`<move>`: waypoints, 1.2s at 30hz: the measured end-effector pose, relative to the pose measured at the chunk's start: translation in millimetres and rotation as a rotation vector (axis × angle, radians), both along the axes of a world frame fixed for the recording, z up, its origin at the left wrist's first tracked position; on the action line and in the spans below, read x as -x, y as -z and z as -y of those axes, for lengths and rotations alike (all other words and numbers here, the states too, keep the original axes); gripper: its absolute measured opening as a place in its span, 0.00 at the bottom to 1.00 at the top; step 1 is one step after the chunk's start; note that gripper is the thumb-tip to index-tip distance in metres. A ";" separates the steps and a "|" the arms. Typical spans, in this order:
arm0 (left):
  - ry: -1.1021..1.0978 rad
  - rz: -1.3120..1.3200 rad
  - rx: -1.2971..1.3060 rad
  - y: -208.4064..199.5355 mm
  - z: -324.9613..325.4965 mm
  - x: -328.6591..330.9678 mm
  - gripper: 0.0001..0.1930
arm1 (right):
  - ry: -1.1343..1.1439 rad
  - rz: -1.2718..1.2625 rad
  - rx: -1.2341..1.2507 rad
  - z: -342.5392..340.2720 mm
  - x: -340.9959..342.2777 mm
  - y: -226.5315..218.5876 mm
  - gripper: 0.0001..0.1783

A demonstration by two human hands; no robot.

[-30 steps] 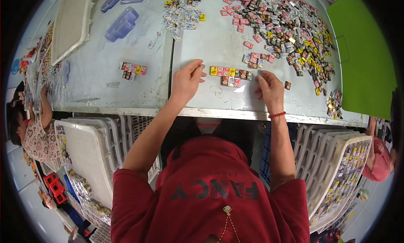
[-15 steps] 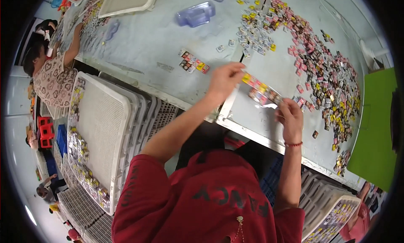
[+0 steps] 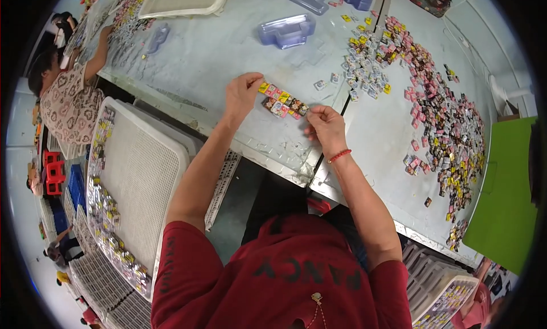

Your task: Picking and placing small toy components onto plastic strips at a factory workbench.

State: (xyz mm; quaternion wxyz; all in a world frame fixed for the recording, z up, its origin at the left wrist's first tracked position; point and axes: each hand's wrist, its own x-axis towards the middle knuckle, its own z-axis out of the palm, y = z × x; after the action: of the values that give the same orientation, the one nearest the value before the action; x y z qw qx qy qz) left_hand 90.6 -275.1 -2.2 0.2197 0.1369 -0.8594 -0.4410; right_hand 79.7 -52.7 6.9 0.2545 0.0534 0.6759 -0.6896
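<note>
A short double row of small colourful square pieces [image 3: 281, 103] lies on the pale worktable [image 3: 216, 55] between my hands. My left hand [image 3: 241, 93] pinches the row's left end, fingers curled on the yellow piece. My right hand [image 3: 326, 128], with a red cord at the wrist, grips the row's right end. A broad scatter of the same small pieces [image 3: 439, 112] spreads across the table to the right.
Clear plastic blister trays [image 3: 286, 30] lie at the back. A white perforated tray [image 3: 137, 175] holding several pieces stands on a stack at my left. Another person [image 3: 68, 98] works at the far left. A green board [image 3: 504, 198] sits at the right.
The view has swung left, so the table now tilts. Both hands stay at the ends of the row, which now lies further left, near the table's seam.
</note>
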 end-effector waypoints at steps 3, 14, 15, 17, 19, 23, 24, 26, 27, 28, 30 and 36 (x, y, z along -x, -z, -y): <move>0.011 0.083 0.063 3.6 7.7 0.2 0.12 | -0.017 -0.025 -0.005 1.3 -1.5 -2.2 0.14; 0.219 -0.359 0.570 -19.6 -53.8 84.6 0.10 | 0.039 -0.464 -0.307 -71.1 -50.8 0.1 0.10; 0.215 -0.400 0.686 -20.1 -53.1 100.1 0.12 | 0.041 -0.468 -0.300 -74.1 -56.7 2.5 0.10; 0.202 -0.359 0.773 -14.2 -36.2 127.0 0.13 | 0.059 -0.426 -0.169 -76.6 -65.7 7.3 0.08; 0.207 -0.322 0.846 -13.4 -34.4 139.4 0.15 | 0.075 -0.470 -0.137 -77.9 -68.3 6.4 0.07; 0.102 -0.178 0.649 -18.5 -36.0 148.3 0.16 | 0.071 -0.513 -0.138 -80.1 -66.2 12.2 0.07; 0.103 -0.215 0.574 -19.7 -33.1 148.6 0.16 | 0.065 -0.536 -0.140 -80.7 -66.4 13.6 0.07; 0.100 -0.173 0.595 -20.2 -29.0 149.2 0.15 | 0.056 -0.539 -0.136 -82.6 -66.8 14.8 0.07; 0.094 -0.132 0.612 -20.0 -26.1 148.4 0.14 | 0.060 -0.533 -0.136 -82.5 -66.2 13.8 0.07; 0.100 -0.127 0.612 -21.2 -19.9 146.3 0.14 | 0.057 -0.579 -0.140 -80.5 -64.5 12.4 0.07; 0.183 -0.117 0.513 -27.5 -13.3 144.6 0.12 | 0.072 -0.616 -0.160 -80.5 -63.8 10.7 0.07; 0.252 0.000 0.323 -42.7 -1.1 138.7 0.10 | 0.053 -0.630 -0.141 -78.3 -62.6 7.6 0.07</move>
State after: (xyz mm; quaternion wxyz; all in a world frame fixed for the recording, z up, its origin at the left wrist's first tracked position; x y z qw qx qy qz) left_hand -48.1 -274.0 40.6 0.1817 -0.0087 -0.9293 -0.3214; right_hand 142.3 25.6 -0.7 0.0106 -0.1275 0.7659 -0.6300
